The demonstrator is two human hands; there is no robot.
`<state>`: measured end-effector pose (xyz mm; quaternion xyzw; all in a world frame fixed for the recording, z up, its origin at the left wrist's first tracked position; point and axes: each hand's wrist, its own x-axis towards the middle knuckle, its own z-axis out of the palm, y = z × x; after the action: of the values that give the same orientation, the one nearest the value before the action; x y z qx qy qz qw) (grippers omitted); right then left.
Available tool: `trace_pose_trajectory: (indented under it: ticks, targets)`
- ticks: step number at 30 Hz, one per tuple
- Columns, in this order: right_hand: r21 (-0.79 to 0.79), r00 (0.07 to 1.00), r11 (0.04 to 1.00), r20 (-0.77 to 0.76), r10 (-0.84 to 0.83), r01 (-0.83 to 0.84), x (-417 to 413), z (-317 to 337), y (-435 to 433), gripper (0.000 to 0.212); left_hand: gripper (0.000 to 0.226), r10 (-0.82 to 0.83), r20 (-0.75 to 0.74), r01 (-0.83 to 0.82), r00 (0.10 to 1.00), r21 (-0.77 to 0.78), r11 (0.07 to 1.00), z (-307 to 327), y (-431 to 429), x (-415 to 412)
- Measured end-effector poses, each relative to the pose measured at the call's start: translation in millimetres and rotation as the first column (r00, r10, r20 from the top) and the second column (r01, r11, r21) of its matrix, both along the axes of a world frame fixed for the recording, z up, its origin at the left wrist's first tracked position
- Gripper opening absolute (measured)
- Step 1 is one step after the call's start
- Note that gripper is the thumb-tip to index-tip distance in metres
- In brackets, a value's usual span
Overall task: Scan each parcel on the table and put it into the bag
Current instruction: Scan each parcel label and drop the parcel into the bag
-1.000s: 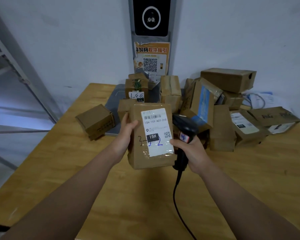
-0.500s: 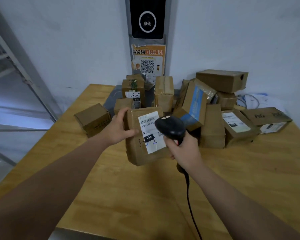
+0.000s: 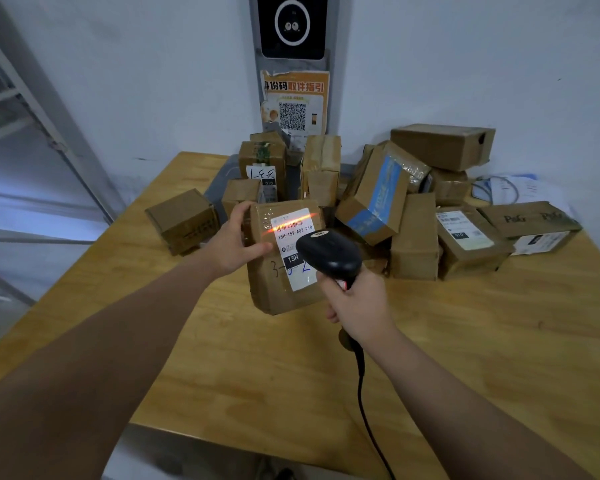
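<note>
Wooden table [image 3: 257, 375] against a pale wall [image 3: 153, 81], left grip [image 3: 231, 244] around a parcel [image 3: 274, 292], right grip [image 3: 357, 303] around a scanner [image 3: 328, 252].

Held parcel [image 3: 281, 258] label: "15H-159-A03-210", "15H", handwritten "3-". Right box [image 3: 530, 220]: "P&G". Rear parcel [image 3: 262, 168]: "3-3-1".

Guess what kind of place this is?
Likely a parcel pickup point: taped boxes heaped on the table, the right hand aiming a barcode scanner at the label of the parcel held by the left hand, and a QR poster under a wall terminal.
</note>
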<state>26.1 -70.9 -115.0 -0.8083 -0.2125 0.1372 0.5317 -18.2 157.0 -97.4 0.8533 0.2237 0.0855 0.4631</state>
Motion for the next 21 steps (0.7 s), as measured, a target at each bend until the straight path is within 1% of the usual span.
trace_pose_trajectory:
  ticks: [7,11,21]
  targets:
    - [-0.011,1.0,1.0,-0.004,0.019,-0.019,-0.6,-0.8,-7.9,0.023,0.084,0.022,0.008,-0.021,1.0,-0.028,0.999,3.2,-5.1,-1.6]
    - [-0.01,1.0,1.0,-0.02,0.001,-0.001,0.4,0.4,-9.8,0.027,0.085,0.015,0.009,-0.014,1.0,-0.03,0.999,2.7,-5.3,-0.9]
    - [0.015,1.0,1.0,-0.018,-0.009,0.009,0.4,-1.1,-11.0,0.025,0.085,0.035,0.001,-0.035,0.999,-0.017,0.999,0.9,-6.6,2.9]
